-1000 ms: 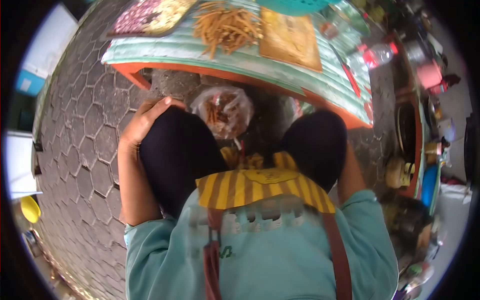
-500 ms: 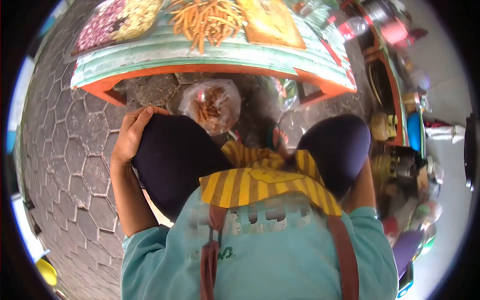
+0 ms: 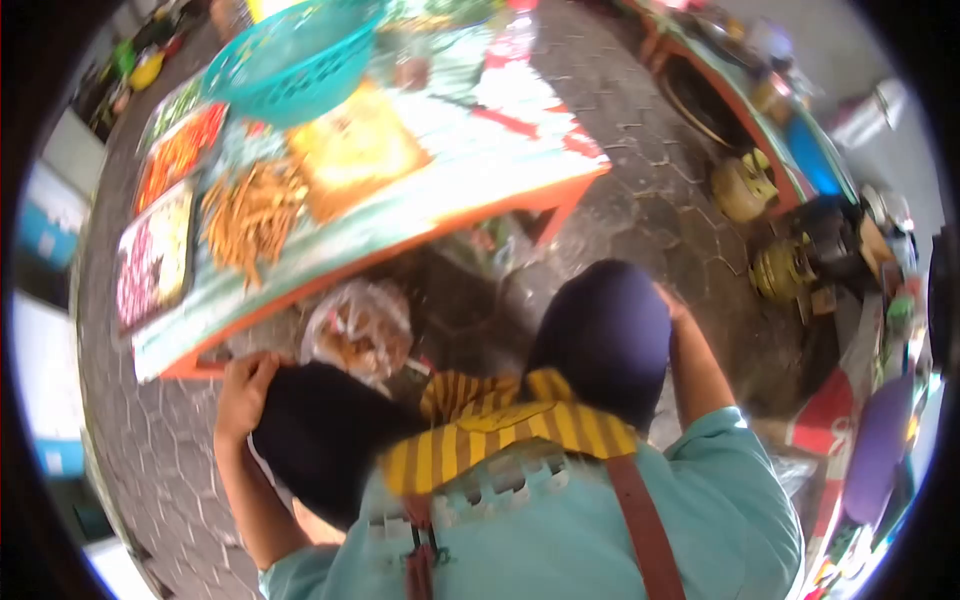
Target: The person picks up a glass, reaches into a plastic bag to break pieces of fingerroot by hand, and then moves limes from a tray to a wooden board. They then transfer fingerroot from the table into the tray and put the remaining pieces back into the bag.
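My left hand (image 3: pixel 247 396) rests on the outer side of my left knee (image 3: pixel 325 430), fingers lying over the dark trouser cloth, holding nothing visible. On the other side, my right hand (image 3: pixel 676 308) lies against the outside of my right knee (image 3: pixel 605 335); most of its fingers are hidden behind the knee. A yellow-and-brown striped apron (image 3: pixel 510 440) hangs across my chest and lap. Between my left knee and the low table sits a clear plastic bag (image 3: pixel 360 330) with brownish scraps inside, on the ground.
The low table (image 3: pixel 400 228) bears a pile of brown-orange strips (image 3: pixel 255 215), a wooden cutting board (image 3: pixel 350 150), a teal basket (image 3: pixel 295 65) and trays of chopped food (image 3: pixel 155 255). Green gas cylinders (image 3: pixel 742 187) stand by a side bench (image 3: pixel 715 100) at right.
My view has tilted up and turned right, so more of the table, including the teal basket, shows. My left hand stays on the knee; my right hand has come partly into sight.
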